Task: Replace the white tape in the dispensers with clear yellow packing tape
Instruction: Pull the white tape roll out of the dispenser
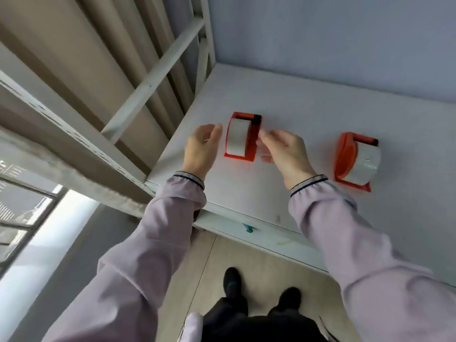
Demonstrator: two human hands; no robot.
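Two red tape dispensers stand on the white table (308,114), each loaded with a roll of white tape. The left dispenser (251,141) sits between my hands, its white roll (237,137) facing up. My left hand (201,150) hovers just left of it, fingers curled and apart, holding nothing. My right hand (283,151) is at the dispenser's right side, fingertips touching or almost touching its red wall. The right dispenser (345,156) lies tilted farther right with its white roll (364,164) showing. No yellow tape is in view.
A white metal shelf frame (153,77) rises at the table's left edge, in front of beige curtains. A blue-grey wall (345,40) backs the table. A small teal item (248,228) sits on the ledge under the tabletop. My shoes (232,282) stand on the wooden floor.
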